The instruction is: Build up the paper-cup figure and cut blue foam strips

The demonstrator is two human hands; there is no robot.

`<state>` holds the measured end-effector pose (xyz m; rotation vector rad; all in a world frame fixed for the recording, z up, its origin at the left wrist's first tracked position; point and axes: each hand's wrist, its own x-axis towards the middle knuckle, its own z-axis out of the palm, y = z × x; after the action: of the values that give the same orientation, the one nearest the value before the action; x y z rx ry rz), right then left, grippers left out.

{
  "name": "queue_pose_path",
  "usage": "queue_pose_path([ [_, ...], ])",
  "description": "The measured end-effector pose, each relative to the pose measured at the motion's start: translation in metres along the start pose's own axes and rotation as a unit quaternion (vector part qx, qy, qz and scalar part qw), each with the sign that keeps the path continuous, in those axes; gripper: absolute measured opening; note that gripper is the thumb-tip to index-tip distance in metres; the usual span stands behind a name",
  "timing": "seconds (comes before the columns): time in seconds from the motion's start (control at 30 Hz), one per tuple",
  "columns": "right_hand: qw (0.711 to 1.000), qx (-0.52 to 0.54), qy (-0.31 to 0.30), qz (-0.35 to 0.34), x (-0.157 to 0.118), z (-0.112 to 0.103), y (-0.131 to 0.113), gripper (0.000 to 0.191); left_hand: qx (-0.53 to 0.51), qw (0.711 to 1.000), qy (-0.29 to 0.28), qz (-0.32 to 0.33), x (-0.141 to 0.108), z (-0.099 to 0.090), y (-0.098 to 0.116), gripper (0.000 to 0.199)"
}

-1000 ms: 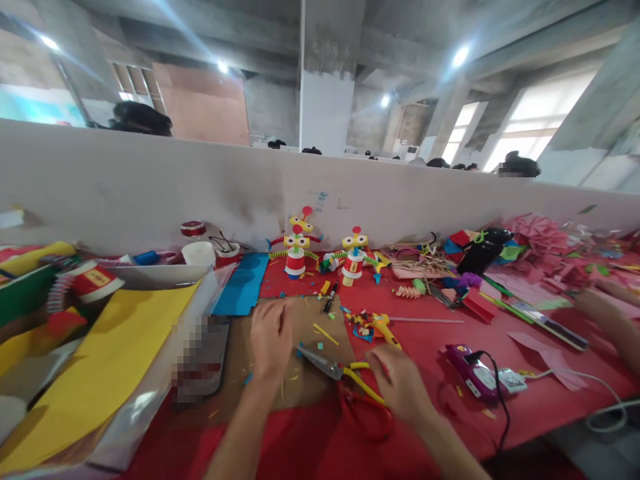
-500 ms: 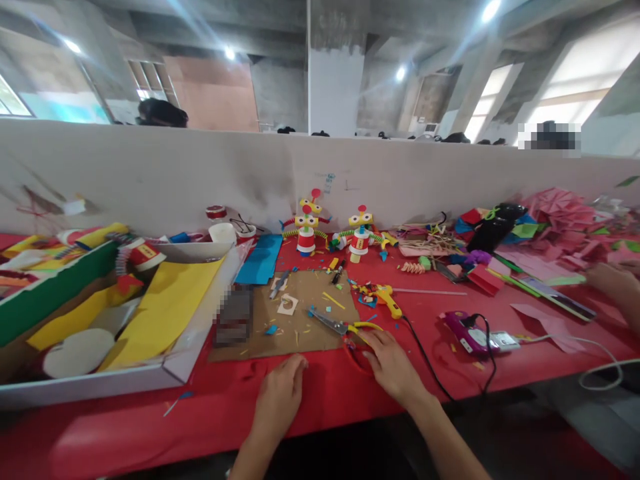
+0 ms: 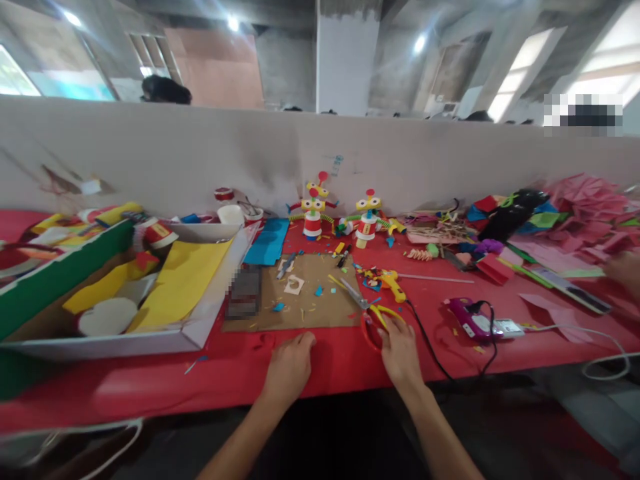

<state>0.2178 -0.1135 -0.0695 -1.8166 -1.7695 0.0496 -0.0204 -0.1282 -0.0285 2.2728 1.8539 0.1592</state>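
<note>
My right hand is closed around the handles of the scissors, one loop yellow and the other red. Their blades point up and left over the right edge of a brown cardboard sheet. On the cardboard lie a grey craft knife, a white paper scrap with a round hole and small blue paper bits. My left hand rests at the near side of the red table, below the cardboard, its fingers curled in with nothing visible in them.
An open box with yellow sheets stands left. Paper-cup figures line the partition. A yellow glue gun with a black cord and a purple power socket lie right. Another person's hand is at the far right.
My right hand has gripped the scissors' handles and shifted them right, turning the blades steeper. A blue scrap near the blade tips now lies apart on the cardboard. The camera view has shifted.
</note>
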Motion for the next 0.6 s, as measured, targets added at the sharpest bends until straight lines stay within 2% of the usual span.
queue_pose_path([
  [0.2,0.998,-0.026,0.051,-0.007,-0.005,0.003,0.006,0.037,-0.032,0.998,0.000,-0.057,-0.004,-0.001,0.003,0.029],
  [0.3,0.997,-0.043,0.061,-0.020,-0.007,0.001,0.000,0.038,-0.089,0.992,0.056,-0.070,-0.009,0.003,0.000,0.037],
  [0.4,0.996,-0.059,0.056,-0.025,-0.007,-0.003,-0.007,0.039,-0.167,0.977,0.127,-0.031,-0.009,0.007,-0.006,0.034],
  [0.5,0.996,-0.070,0.046,-0.017,-0.005,-0.005,-0.010,0.039,-0.205,0.966,0.156,0.011,0.004,0.002,-0.012,0.027],
  [0.6,0.996,-0.077,0.045,-0.014,-0.006,-0.005,-0.008,0.038,-0.181,0.973,0.147,0.004,0.029,-0.014,-0.018,0.025],
])
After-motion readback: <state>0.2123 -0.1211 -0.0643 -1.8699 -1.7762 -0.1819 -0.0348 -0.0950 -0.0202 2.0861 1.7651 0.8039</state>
